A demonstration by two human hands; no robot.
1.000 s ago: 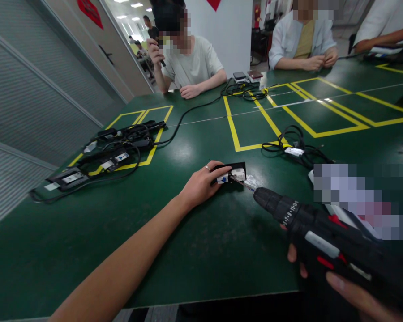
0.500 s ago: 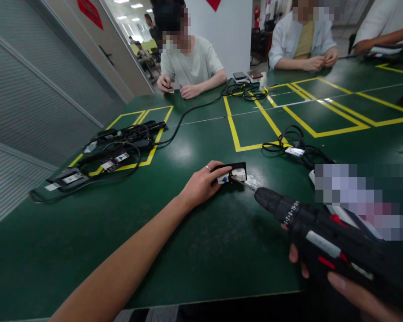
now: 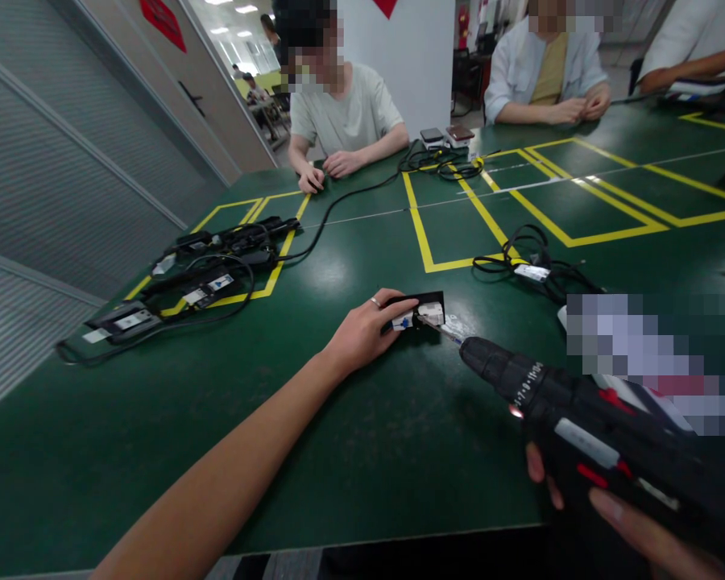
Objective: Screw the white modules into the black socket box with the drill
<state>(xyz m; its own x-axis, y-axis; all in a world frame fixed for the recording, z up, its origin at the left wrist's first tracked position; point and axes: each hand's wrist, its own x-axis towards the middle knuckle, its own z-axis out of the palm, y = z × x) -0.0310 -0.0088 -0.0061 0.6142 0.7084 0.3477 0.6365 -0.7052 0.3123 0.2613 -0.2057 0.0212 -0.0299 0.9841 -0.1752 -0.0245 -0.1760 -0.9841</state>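
Note:
My left hand [image 3: 362,332] rests on the green table [image 3: 338,451], its fingers closed on the left end of a small black power adapter [image 3: 420,310] with a white label. A ring shows on one finger. My right hand [image 3: 616,515] grips a black cordless drill with red trim [image 3: 586,427] at the lower right. The drill's bit points up and left and meets the adapter's right side. A small light glows on the drill body.
Several black adapters with cables [image 3: 199,274] lie in a yellow-taped box at left. A coiled black cable [image 3: 532,262] lies at right, more cables [image 3: 441,165] at the far middle. Other people sit across the table. A grey wall runs along the left.
The drill has shifted slightly lower and a small light now glows on it. The person opposite lowered a raised hand to the table. My left hand stays put.

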